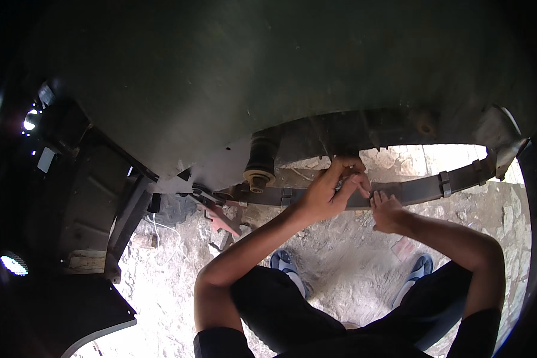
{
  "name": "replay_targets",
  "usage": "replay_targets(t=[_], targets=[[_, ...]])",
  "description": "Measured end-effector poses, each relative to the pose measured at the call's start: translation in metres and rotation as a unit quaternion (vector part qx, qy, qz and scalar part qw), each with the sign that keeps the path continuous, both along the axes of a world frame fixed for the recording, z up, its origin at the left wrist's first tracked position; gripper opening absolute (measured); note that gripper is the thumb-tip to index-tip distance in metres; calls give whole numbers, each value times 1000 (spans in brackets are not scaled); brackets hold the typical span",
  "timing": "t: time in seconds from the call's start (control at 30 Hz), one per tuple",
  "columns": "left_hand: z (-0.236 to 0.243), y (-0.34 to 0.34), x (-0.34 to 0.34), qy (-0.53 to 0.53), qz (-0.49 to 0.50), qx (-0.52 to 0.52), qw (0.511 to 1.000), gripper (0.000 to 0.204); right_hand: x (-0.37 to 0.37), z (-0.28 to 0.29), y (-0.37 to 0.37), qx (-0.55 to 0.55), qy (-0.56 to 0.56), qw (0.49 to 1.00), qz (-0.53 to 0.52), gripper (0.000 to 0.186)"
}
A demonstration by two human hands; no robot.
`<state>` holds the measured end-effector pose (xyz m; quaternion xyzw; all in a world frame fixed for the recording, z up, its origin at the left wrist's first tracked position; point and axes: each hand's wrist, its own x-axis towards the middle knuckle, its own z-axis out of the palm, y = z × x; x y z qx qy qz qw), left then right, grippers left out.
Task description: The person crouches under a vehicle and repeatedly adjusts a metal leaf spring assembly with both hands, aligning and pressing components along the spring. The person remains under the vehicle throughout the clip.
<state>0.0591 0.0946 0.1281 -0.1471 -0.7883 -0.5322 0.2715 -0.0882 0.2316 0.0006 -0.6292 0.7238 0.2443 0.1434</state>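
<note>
A long dark leaf spring [423,188] runs across the middle, with metal clips around it. My left hand [331,191] is raised in front of the spring, just below the dark frame edge. Its fingers are curled in, and whatever they may hold is hidden. My right hand [386,212] rests against the spring's near side with its fingers spread, and nothing shows in it. To the left of my hands, a black rubber mount [261,152] with a rusty washer and bolt hangs from the frame.
A large dark green panel [221,77] covers the space above. Dark metal parts [95,197] stand at the left. A red metal piece [221,221] sits below the spring's left end. Rough pale ground [346,250] lies under my shoes [420,268].
</note>
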Motion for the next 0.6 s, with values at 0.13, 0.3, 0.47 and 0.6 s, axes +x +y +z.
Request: replay_targets(t=[0.13,0.3,0.47,0.6], targets=[[5,3,1,10,10,7,1000,21,-8,4,-2,-3,-27,1000,4,88],[6,3,3,0,17,20,1000,25,-11,0,3,-16,-14,1000,19,87],[13,4,10,-37,42,-7,998,27,-11,-4,4,-26,-12,999,32,89],[-5,-3,12,-8,32,-56,998,26,-10,-1,5,-32,-5,999,43,90]])
